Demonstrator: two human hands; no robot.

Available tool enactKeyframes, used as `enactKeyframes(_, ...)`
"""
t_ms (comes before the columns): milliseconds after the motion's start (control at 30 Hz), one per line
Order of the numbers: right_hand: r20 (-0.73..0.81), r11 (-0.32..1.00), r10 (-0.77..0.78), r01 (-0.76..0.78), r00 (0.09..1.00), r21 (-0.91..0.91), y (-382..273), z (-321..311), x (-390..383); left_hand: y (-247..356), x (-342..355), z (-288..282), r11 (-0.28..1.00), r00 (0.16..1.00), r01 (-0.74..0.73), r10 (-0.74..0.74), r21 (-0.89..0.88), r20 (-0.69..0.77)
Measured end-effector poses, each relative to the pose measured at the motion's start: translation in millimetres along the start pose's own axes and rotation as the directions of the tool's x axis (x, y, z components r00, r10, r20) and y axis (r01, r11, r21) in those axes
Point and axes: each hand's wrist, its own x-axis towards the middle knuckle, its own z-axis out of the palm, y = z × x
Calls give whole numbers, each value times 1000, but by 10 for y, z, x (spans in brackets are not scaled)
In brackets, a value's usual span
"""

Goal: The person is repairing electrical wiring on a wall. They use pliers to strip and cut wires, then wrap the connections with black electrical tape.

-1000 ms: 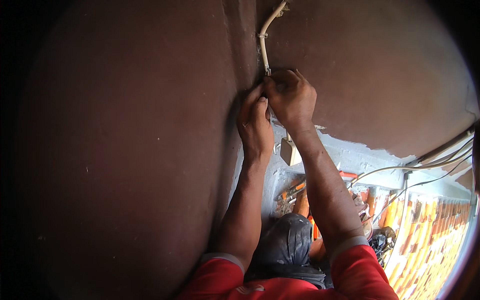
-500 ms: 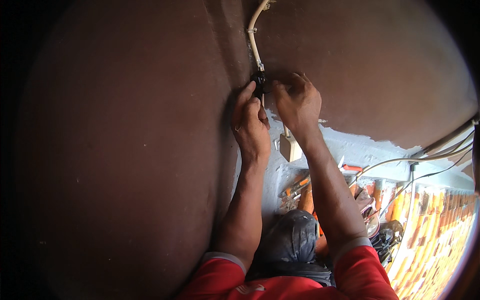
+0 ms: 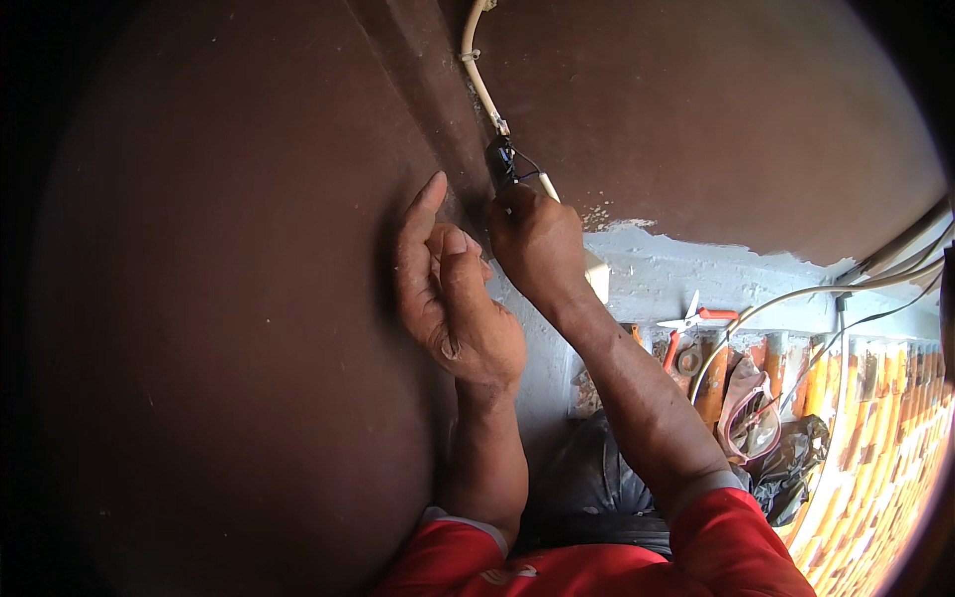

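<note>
A black-wrapped bundle of thin wires [image 3: 503,164] hangs against the brown wall, below the end of a cream cable [image 3: 481,85]. One dark wire loops from it toward a short white cable end [image 3: 548,186]. My right hand [image 3: 542,244] is closed at the bundle's lower end, its back toward me; what its fingertips grip is hidden. My left hand [image 3: 458,294] is just to the left, off the bundle and holding nothing. Its index finger and thumb stretch upward, apart, while the other fingers curl. A cream box [image 3: 597,276] shows partly behind my right wrist.
Red-handled cutters [image 3: 701,315] lie on a pale blue-grey ledge [image 3: 686,264] at right. Below are a tape roll [image 3: 688,360], clear goggles [image 3: 748,423] and a black plastic bag [image 3: 796,463]. Loose cables [image 3: 786,306] arch over the ribbed orange tiles [image 3: 875,438].
My left hand has come off the bundle, moving left and down. My right hand has moved left and down onto the bundle's lower end and closed. The view has shifted slightly.
</note>
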Motion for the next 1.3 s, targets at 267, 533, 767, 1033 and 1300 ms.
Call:
enactKeyframes(267, 67, 981, 173, -165, 983, -106, 270, 269, -197, -52, -196, -44, 995, 993, -100, 98, -27, -66)
enactKeyframes(533, 2, 977, 205, -205, 979, -57, 282, 334, -104, -63, -147, -27, 988, 987, -157, 157, 10, -16)
enactKeyframes(767, 131, 973, -77, 46, 988, 228, -179, -86, -281, -278, -371, -193, 980, 980, -163, 148, -110, -134)
enactKeyframes(1033, 34, 964, -262, 260, 965, 50, -599, -316, 39, -966, -519, -23, 982, 984, 117, -95, -145, 150)
enactKeyframes(1300, 3, 933, -304, 298, 953, -203, -899, -164, 5, -802, -153, 65, 989, 946, 128, -144, 72, 291)
